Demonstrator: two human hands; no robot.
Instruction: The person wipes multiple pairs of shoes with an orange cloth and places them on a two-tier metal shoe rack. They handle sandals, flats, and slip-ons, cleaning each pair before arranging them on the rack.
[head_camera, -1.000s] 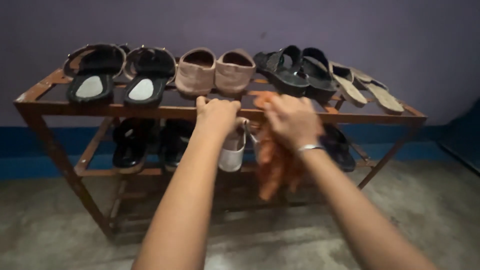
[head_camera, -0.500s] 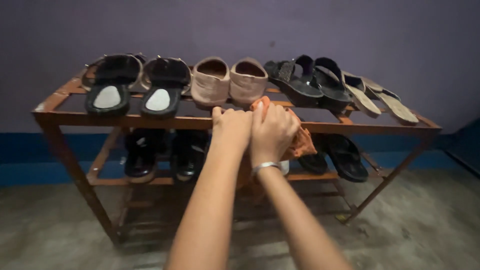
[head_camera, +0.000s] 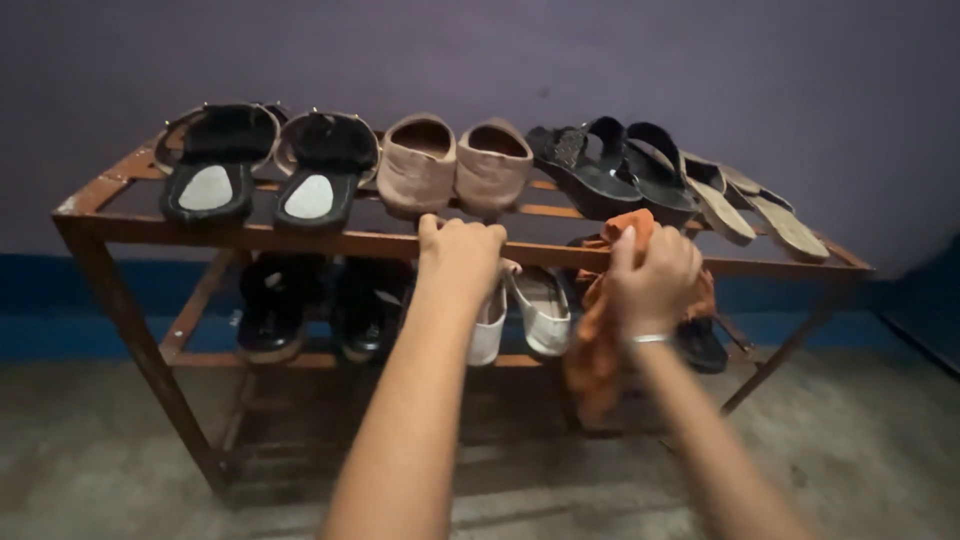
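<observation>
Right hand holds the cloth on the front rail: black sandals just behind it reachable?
Probably yes. The right hand with the orange cloth sits on the rail below the black sandals; nothing lies between.

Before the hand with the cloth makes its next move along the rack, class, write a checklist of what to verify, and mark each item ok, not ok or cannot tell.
1. Right hand grips the orange cloth: ok.
2. Cloth lies on the front bar of the rust-coloured rack: ok, though much of it hangs below.
3. Left hand holds that front bar: ok.
4. Hanging cloth clear of the white shoes on the lower shelf: cannot tell.
5. Beige shoes sit back from the left hand: ok.
6. Black sandals clear of the cloth: cannot tell, they look close.
</observation>
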